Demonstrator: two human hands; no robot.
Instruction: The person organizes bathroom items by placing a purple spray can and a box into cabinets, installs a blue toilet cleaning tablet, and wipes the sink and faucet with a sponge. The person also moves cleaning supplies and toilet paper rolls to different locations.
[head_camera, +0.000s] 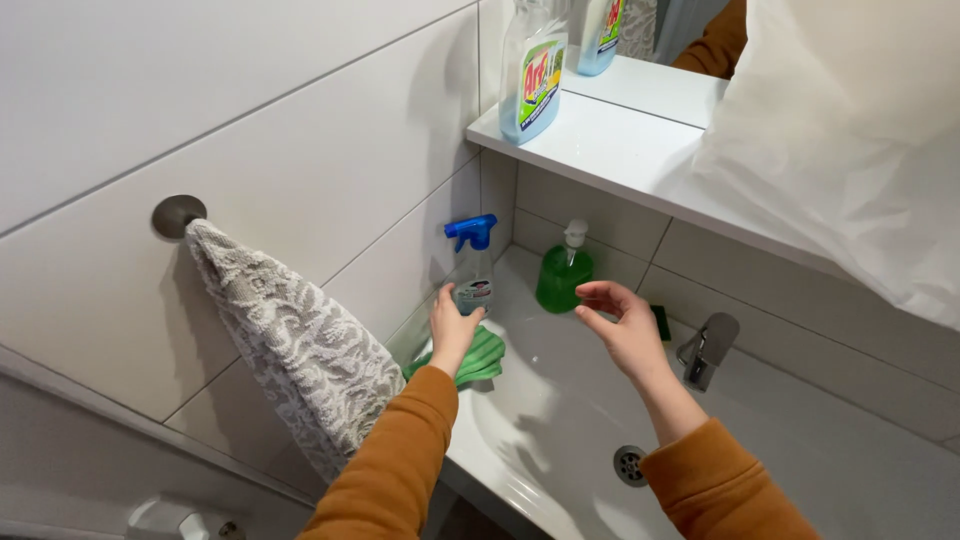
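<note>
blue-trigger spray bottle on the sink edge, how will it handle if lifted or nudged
The spray bottle looks tall and narrow, so a sideways nudge would probably tip it. It seems to be rigid clear plastic, likely light. The left hand touches its base; the glossy sink rim may let it slide.

— What escapes the frame? — The tall cleaner bottle (532, 70) on the shelf (600, 145) loses its top to the upper edge; both orange sleeves run off the bottom.

— And hidden? — The left hand (452, 328) covers the small spray bottle's (473, 268) base; its label is too small to make out.
</note>
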